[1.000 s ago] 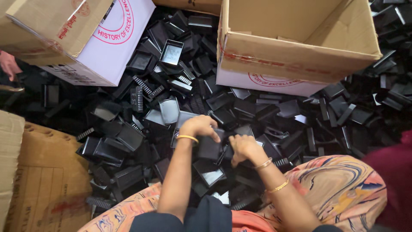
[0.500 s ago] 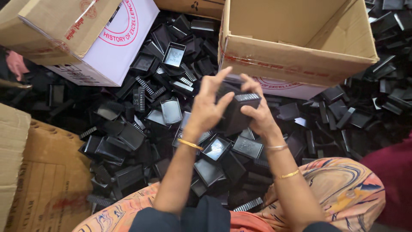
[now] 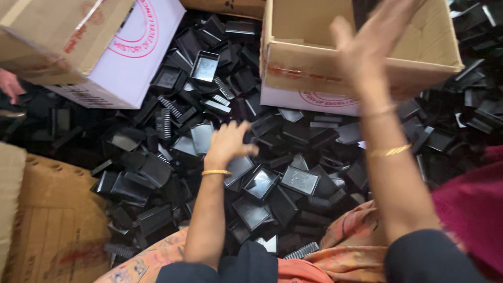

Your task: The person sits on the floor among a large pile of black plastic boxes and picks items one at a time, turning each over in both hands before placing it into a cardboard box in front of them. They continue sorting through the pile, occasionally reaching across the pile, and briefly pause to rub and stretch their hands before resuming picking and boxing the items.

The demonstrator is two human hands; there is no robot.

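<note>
– That right hand [image 3: 374, 44] up by the open carton [image 3: 361, 68] is one blur; is anything in its fingers?

– Can't tell. The carton's floor is cut off at the top too. And the hand [image 3: 9, 85] at the left edge shows only its fingers

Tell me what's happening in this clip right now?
A person sits over a heap of small black plastic trays spread on the floor. The right hand is raised, fingers spread and blurred, at the open cardboard box; whether it holds anything cannot be told. The left hand hangs open just above the heap. A second box, white-sided, lies tipped at upper left, and another person's hand shows at the left edge.
</note>
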